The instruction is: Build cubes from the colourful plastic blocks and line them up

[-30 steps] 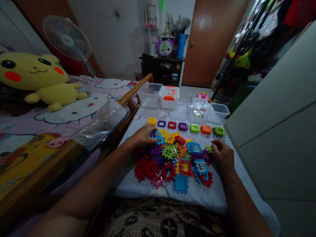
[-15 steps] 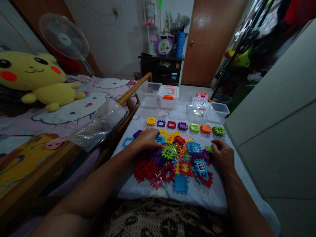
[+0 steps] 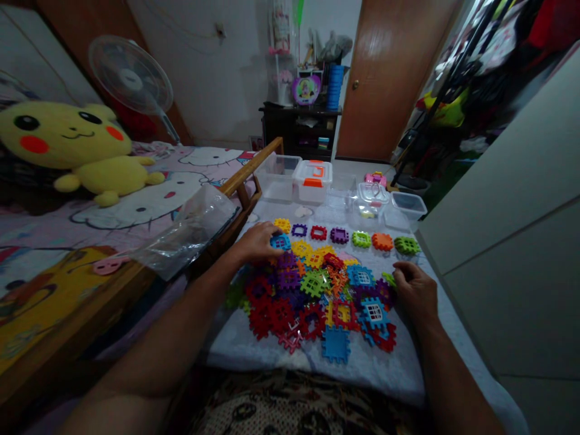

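A heap of coloured plastic interlocking tiles (image 3: pixel 317 296) lies on a pale cloth (image 3: pixel 362 362) in front of me. Beyond it runs a row of single tiles, from a yellow tile (image 3: pixel 281 225) at the left to a green tile (image 3: pixel 406 244) at the right. My left hand (image 3: pixel 256 243) is at the heap's far left corner, fingers pinched on a blue tile (image 3: pixel 280 241) just under the yellow one. My right hand (image 3: pixel 414 293) rests curled at the heap's right edge, touching a small green tile (image 3: pixel 388 278); whether it grips it is hidden.
Clear plastic boxes (image 3: pixel 277 176) and a white box with an orange latch (image 3: pixel 312 179) stand behind the row. A wooden bed frame (image 3: pixel 240 175), crumpled plastic bag (image 3: pixel 190 229) and yellow plush toy (image 3: pixel 77 151) lie left. A pale cabinet wall (image 3: pixel 512 211) rises at right.
My left hand has lifted a blue tile out of the heap's left side and carried it back towards the yellow tile. The right hand has stayed in place.
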Demonstrator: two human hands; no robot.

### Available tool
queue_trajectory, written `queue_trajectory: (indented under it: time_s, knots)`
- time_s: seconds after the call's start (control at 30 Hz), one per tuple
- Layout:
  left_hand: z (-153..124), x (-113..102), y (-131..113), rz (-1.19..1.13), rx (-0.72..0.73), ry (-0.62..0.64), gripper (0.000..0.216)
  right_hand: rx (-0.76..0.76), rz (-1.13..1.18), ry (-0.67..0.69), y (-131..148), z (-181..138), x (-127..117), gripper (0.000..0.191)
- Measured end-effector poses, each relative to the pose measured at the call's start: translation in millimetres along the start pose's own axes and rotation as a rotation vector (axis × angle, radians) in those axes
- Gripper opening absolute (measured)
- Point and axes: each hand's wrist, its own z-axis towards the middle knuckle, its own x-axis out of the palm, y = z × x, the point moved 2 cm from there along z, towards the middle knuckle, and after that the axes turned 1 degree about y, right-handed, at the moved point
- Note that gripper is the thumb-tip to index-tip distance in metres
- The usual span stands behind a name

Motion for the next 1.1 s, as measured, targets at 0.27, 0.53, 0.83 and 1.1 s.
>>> queue_trajectory:
  time_s: [0.27,0.53,0.83,1.1]
  knots:
    - [29,-8,84,0.059,-0.109,0.007,0.058,0.007,-0.031,0.019,-5,1,1,0.033]
    - [59,16,106,0.091,-0.070,0.116,0.059,0.022,-0.055,0.000,-1,0,1,0.034]
    - [77,26,112,0.129,-0.056,0.213,0.063,0.004,-0.051,0.001,-4,0,1,0.032]
    - [86,24,114,0.161,-0.062,0.252,0.065,0.015,-0.028,0.001,-4,0,0,0.032]
